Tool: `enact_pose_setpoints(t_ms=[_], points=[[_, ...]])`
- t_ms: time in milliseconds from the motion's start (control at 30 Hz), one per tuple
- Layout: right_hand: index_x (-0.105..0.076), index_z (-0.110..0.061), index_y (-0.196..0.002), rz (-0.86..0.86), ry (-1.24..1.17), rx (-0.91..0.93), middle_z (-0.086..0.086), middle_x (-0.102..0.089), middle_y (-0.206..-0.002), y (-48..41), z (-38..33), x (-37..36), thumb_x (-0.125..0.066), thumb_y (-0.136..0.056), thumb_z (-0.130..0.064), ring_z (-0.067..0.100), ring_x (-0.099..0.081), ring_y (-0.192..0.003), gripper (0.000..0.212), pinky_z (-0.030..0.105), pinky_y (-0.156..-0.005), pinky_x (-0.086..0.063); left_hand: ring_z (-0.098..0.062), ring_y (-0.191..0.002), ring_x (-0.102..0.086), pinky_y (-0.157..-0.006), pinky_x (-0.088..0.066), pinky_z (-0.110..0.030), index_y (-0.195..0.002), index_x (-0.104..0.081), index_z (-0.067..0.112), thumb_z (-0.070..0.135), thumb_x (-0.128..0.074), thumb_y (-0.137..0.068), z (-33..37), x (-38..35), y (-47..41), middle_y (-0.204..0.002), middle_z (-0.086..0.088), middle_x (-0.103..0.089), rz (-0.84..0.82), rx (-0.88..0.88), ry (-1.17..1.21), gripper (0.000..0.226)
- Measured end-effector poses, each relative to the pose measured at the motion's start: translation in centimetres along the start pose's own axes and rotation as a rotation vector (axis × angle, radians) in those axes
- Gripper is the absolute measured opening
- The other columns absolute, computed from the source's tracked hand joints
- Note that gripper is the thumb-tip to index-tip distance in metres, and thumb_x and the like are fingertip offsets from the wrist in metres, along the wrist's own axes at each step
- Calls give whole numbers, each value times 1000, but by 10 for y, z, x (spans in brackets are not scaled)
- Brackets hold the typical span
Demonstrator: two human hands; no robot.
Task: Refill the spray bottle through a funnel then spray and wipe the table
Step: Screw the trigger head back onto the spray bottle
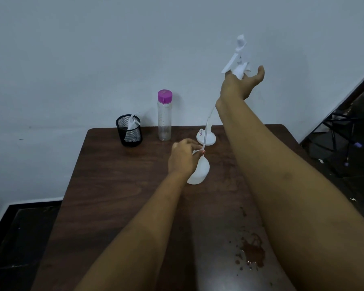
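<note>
— So, what are the hands doing?

— The left hand (pixel 182 158) is curled round the top of the spray bottle (pixel 199 171), which stands on the table (pixel 114 185) a little past the middle. The right hand (pixel 242 82) is raised high, well apart from the left, and its fingers hold the white spray head (pixel 239 57) by the collar, with the thumb stretched out to the side.

— The head is off the bottle, then?

— Yes. Its thin dip tube (pixel 208 122) hangs down in a long curve, and the lower end reaches the bottle's mouth, right at the left fingertips. Whether the tip sits inside the neck I cannot tell.

— And the funnel?

— The white funnel (pixel 206 137) rests on the table just behind the spray bottle, with the tube crossing in front of it.

— Anything else on the table?

— A clear bottle (pixel 164 120) with a purple cap stands upright at the far edge, left of the funnel. Near it, further left, is a black mesh cup (pixel 129 131) with something white inside. A wet brownish patch (pixel 251 253) lies on the near right part of the table, beside the right forearm. A pale wall (pixel 93 49) rises behind.
</note>
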State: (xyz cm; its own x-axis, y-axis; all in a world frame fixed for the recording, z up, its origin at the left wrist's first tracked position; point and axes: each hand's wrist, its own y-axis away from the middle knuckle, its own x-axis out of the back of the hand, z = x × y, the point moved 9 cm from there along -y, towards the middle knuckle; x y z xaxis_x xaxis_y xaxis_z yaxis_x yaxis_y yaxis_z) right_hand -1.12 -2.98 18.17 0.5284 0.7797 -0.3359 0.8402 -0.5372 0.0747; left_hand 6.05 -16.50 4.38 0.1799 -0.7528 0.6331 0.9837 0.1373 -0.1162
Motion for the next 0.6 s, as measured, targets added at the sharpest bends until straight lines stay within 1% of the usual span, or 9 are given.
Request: enact_pose_setpoints(t_ms=[67,133,200,300,400,433,467,533,600], points=[[-15,-28,-147,-31,17,28,-5,-51,-111,0,1,4,-60,-87,3,13,-58,-96,82,19,-75,-43,-19,-121,-42,-86,-39,-26,-110,-70,14,31,-62,-89,0,0,0,-130,1,-53,7,13,-59,29],[-14,-28,-149,-49,7,51,-4,-52,-117,-2,2,10,-60,-87,2,12,-57,-101,83,18,-78,-42,-19,-121,-43,-86,-42,-28,-109,-70,12,30,-63,-88,0,-2,0,-129,0,-51,-3,24,-78,29],[-17,-28,-148,-59,-24,73,-1,-49,-127,-3,2,16,-61,-86,3,11,-56,-104,82,16,-79,-43,-18,-118,-46,-85,-43,-28,-106,-70,10,33,-67,-84,2,-1,-1,-127,1,-53,1,7,-85,31],[-27,-26,-144,-55,-42,116,-3,-44,-124,0,3,23,-60,-85,7,10,-55,-103,75,16,-81,-45,-17,-107,-55,-85,-48,-31,-98,-72,11,40,-71,-79,0,0,-3,-116,0,-60,12,25,17,35],[-36,-22,-134,1,0,222,-1,-45,-127,1,-3,34,-59,-82,11,15,-55,-108,65,19,-83,-48,-15,-84,-61,-66,-45,-26,-83,-71,13,44,-67,-82,-5,-1,-1,-91,1,-69,-18,110,211,31],[-38,-21,-131,11,35,269,1,-45,-129,0,-8,36,-59,-82,11,16,-55,-110,63,18,-83,-49,-14,-81,-60,-63,-44,-23,-82,-71,14,42,-64,-84,-4,0,1,-87,2,-70,-31,125,280,29],[-39,-20,-130,11,77,315,2,-45,-129,0,-14,38,-59,-81,11,16,-55,-111,62,17,-82,-49,-12,-82,-60,-63,-43,-20,-87,-73,14,39,-62,-87,-4,1,2,-87,3,-70,-35,132,335,27],[-40,-19,-129,-8,160,415,1,-45,-122,3,-25,38,-57,-80,13,15,-54,-108,61,15,-81,-48,-7,-87,-59,-66,-42,-13,-98,-74,13,31,-59,-91,-5,6,4,-92,6,-69,-20,134,385,25],[-41,-17,-128,-38,250,528,-2,-45,-119,8,-36,37,-55,-80,14,13,-52,-107,59,13,-82,-46,-5,-89,-60,-70,-43,-14,-99,-75,15,28,-60,-90,-6,10,4,-96,7,-71,-4,116,383,21]])
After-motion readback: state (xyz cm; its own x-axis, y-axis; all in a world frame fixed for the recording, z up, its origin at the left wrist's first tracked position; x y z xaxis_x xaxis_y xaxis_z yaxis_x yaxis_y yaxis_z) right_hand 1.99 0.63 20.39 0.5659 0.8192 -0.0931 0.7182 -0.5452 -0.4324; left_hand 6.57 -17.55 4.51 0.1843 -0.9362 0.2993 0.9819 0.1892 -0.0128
